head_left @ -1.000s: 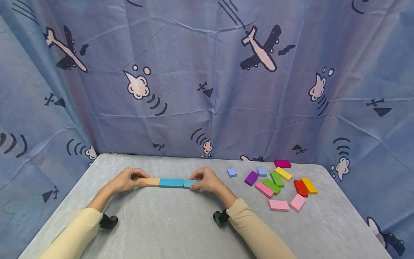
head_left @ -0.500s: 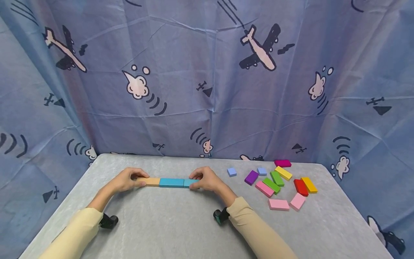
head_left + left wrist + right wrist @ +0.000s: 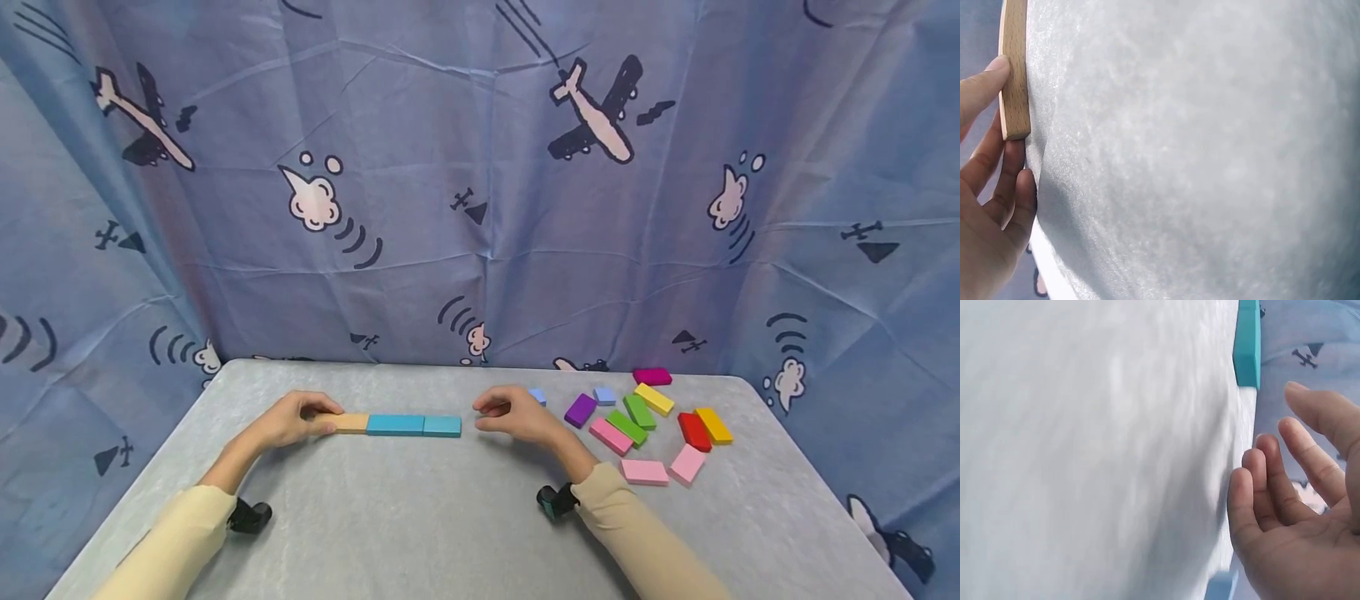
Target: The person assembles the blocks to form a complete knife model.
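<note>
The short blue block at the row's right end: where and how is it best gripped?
Pinch the short blue block by its front and back sides, probably best from the right. It lies flat, its left end meets the longer blue block and its right end is free, facing the right hand.

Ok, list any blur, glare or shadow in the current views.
Head view: crisp, with soft shadows on the table; left wrist view: table centre washed out pale, shadow near the left hand, wooden block sharp enough to show grain; right wrist view: table smeared, light-blue block soft-edged, shadow beside the right hand.
</note>
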Action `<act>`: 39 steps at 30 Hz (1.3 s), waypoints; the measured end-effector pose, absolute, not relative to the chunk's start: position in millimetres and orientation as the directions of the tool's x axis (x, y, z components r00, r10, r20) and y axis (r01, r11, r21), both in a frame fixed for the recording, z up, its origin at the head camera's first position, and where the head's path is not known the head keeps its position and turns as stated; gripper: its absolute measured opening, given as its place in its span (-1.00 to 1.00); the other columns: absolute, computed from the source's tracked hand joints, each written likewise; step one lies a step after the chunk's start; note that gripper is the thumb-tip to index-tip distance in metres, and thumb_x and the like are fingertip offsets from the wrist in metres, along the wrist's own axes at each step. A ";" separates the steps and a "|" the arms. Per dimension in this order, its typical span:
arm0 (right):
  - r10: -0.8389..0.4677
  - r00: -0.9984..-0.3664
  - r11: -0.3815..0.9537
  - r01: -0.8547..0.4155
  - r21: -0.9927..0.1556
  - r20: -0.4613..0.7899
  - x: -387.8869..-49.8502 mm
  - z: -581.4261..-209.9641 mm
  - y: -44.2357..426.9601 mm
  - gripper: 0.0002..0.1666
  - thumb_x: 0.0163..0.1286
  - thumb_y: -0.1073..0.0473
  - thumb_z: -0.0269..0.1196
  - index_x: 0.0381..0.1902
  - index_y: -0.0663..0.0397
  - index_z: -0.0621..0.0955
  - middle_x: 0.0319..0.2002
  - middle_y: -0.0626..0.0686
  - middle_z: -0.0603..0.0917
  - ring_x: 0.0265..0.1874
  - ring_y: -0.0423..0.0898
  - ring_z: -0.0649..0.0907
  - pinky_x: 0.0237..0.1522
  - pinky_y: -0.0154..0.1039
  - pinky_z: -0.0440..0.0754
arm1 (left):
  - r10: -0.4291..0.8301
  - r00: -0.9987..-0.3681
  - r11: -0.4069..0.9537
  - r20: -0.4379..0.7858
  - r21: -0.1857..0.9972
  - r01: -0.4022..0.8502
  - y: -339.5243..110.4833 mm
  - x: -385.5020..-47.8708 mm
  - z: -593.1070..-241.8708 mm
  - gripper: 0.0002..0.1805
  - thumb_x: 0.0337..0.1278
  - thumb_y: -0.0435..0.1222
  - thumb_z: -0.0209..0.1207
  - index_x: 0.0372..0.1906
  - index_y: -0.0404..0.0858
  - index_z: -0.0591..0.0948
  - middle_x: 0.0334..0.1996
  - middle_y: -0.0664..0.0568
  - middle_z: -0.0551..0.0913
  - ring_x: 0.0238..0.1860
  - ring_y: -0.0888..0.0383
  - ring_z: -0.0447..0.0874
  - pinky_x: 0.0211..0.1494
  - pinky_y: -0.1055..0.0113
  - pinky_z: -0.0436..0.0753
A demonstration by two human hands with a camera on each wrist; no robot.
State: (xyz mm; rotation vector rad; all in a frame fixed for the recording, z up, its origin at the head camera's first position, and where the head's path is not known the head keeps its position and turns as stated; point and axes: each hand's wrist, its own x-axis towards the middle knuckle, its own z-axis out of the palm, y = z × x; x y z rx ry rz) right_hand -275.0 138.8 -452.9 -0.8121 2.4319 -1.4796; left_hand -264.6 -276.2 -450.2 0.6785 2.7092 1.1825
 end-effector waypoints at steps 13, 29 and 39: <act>-0.483 -0.868 0.405 -0.336 -0.851 0.113 -275.0 -440.9 211.1 -0.63 0.34 0.30 0.42 0.03 0.41 0.65 -0.03 0.30 0.68 -0.08 0.09 0.64 0.03 -0.15 0.58 | 0.434 -0.898 0.603 0.078 0.715 0.353 -275.7 -265.2 -450.4 -0.80 0.16 -0.41 0.42 -0.10 -0.30 0.76 -0.16 -0.04 0.74 -0.12 -0.03 0.64 -0.05 0.11 0.57; -0.404 -0.910 0.506 -0.305 -0.807 0.091 -268.8 -426.2 276.7 -0.50 0.27 0.31 0.47 0.12 0.42 0.62 0.07 0.35 0.64 0.06 0.30 0.60 0.11 0.04 0.57 | 0.431 -0.899 0.604 0.074 0.717 0.348 -276.6 -266.3 -451.7 -0.80 0.15 -0.41 0.43 -0.11 -0.30 0.76 -0.17 -0.03 0.74 -0.13 -0.01 0.63 -0.07 0.16 0.58; -0.423 -0.902 0.602 -0.347 -0.719 0.081 -280.9 -439.7 288.8 -0.46 0.18 0.30 0.54 0.12 0.33 0.66 0.07 0.27 0.66 0.08 0.27 0.60 0.13 0.16 0.53 | 0.431 -0.900 0.607 0.071 0.715 0.348 -277.9 -268.0 -453.1 -0.80 0.14 -0.40 0.43 -0.11 -0.28 0.77 -0.18 -0.01 0.74 -0.15 0.02 0.62 -0.09 0.19 0.57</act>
